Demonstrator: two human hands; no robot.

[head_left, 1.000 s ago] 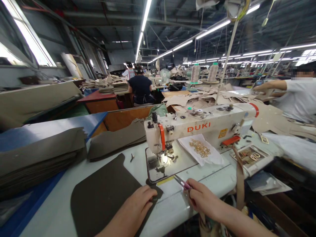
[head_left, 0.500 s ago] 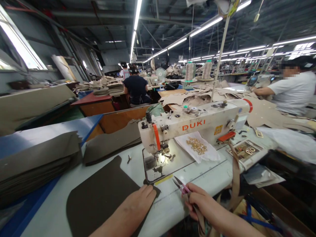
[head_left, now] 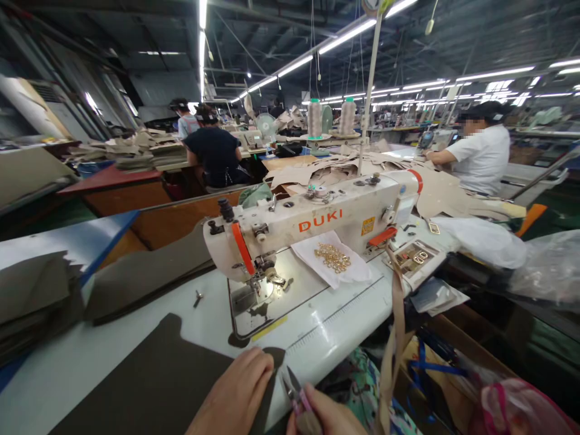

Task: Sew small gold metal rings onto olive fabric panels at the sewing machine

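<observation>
A dark olive-brown cut piece of flat material [head_left: 154,368] lies on the pale sewing table. My left hand [head_left: 240,389] is closed on its right-hand edge, fingers together, and a small flap sticks out past the fingertips. Just right of it, at the table's front edge, my right hand [head_left: 324,414] grips thread snips [head_left: 295,386] with pink handles. Their blades point up and away from me, slightly apart, close to the material's edge. Also by the right fingers is a bit of tan strip [head_left: 309,423]. The sewing machine [head_left: 317,220] stands beyond both hands.
Gold rings [head_left: 333,258] lie on a white sheet under the machine arm. A parts tray [head_left: 414,263] sits at right; a tan strap [head_left: 395,326] hangs over the front edge. Stacked dark pieces [head_left: 149,272] lie left. Two co-workers sit farther off.
The view has swung right, so the machine appears farther left. My right hand with the snips has come nearer to my left hand and the material's edge.
</observation>
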